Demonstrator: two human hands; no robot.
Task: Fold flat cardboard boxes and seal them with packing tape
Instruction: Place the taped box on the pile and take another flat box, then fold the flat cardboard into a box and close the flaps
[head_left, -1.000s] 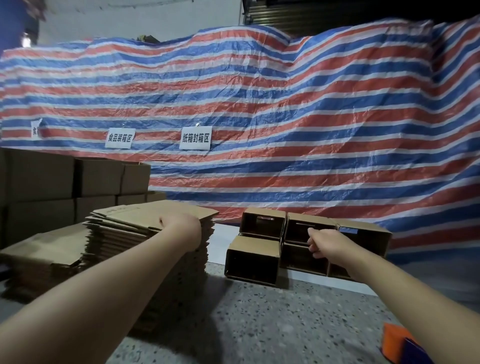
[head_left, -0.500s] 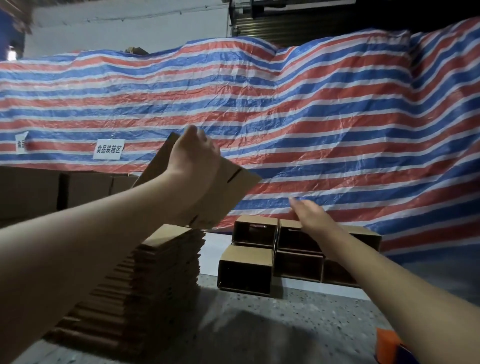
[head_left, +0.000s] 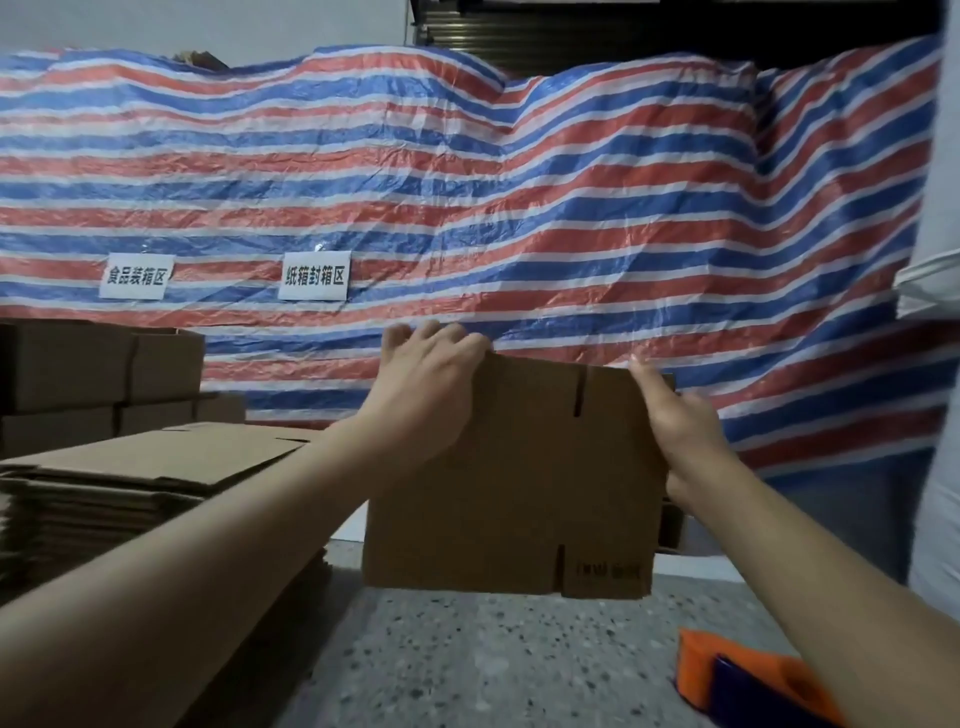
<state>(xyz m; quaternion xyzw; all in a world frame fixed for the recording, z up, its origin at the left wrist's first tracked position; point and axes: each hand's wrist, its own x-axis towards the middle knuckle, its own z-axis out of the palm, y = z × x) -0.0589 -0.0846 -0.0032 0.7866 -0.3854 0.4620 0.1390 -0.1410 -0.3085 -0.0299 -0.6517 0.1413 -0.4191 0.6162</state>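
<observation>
I hold a flat brown cardboard box (head_left: 519, 488) upright in front of me, above the floor. My left hand (head_left: 423, 387) grips its upper left corner, fingers over the top edge. My right hand (head_left: 680, 426) clasps its right edge, thumb on the near face. The box has slots cut at its top and bottom edges and a small dark print at the lower right. An orange and dark blue tape dispenser (head_left: 748, 680) lies on the floor at the lower right, partly behind my right forearm.
A stack of flat cardboard boxes (head_left: 130, 478) stands at the left, with folded boxes (head_left: 98, 374) behind it. A red, white and blue striped tarpaulin (head_left: 519, 208) with two white labels hangs behind. The floor (head_left: 467, 665) is speckled grey. The held sheet hides the open boxes beyond.
My left hand lifted one flat box off the stack and swung it to the middle. My right hand left the open boxes and took hold of its right edge.
</observation>
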